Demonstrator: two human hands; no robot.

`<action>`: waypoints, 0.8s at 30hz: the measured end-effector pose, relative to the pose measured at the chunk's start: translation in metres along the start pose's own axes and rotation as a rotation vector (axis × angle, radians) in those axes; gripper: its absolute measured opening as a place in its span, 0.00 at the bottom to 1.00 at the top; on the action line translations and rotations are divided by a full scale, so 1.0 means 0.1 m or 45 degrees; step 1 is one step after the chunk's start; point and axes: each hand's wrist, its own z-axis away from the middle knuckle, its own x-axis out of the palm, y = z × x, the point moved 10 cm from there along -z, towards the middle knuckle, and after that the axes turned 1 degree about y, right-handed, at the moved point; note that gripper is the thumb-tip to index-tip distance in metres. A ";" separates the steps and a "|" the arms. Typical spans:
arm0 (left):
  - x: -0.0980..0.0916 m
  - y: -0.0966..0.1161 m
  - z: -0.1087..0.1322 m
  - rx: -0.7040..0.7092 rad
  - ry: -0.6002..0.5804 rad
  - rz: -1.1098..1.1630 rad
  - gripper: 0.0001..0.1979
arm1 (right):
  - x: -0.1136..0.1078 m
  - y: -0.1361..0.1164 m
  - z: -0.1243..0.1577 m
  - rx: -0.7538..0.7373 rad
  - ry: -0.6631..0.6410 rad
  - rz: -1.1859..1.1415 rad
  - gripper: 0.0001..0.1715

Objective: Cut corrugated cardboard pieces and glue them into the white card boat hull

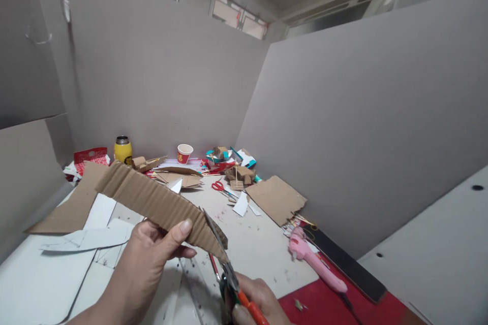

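A long strip of corrugated cardboard (148, 198) slants across the middle, its ridged side showing. My left hand (148, 256) pinches its lower edge between thumb and fingers. Low in the view, my right hand (257, 297) is closed round scissors (229, 274) with an orange and dark green handle. Their blades lie at the strip's right end, one passing in front of the cardboard; a small part of the strip shows beyond that blade. The lower part of my right hand is cut off by the frame. A thin red object beside the scissors is partly hidden.
Red-handled scissors (218, 186), paper scraps (241, 204) and a cardboard sheet (276, 198) lie beyond my hands. A pink glue gun (316, 261) rests at right. A paper cup (185, 154) and yellow bottle (122, 151) stand by the grey partition (160, 76). Paper templates (87, 238) lie left.
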 end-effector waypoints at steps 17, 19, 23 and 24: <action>-0.03 -0.14 -0.09 -0.132 -0.050 0.110 0.11 | -0.74 0.01 0.13 0.310 0.461 0.147 0.22; -0.06 -0.15 -0.14 -0.134 -0.038 0.078 0.11 | -0.94 0.00 0.12 0.377 0.435 0.479 0.23; -0.18 -0.16 -0.22 -0.117 0.052 0.011 0.11 | -1.14 0.22 0.15 0.576 0.165 1.141 0.19; -0.21 -0.16 -0.24 -0.105 0.076 0.011 0.11 | -1.17 0.30 0.18 0.619 0.098 1.247 0.19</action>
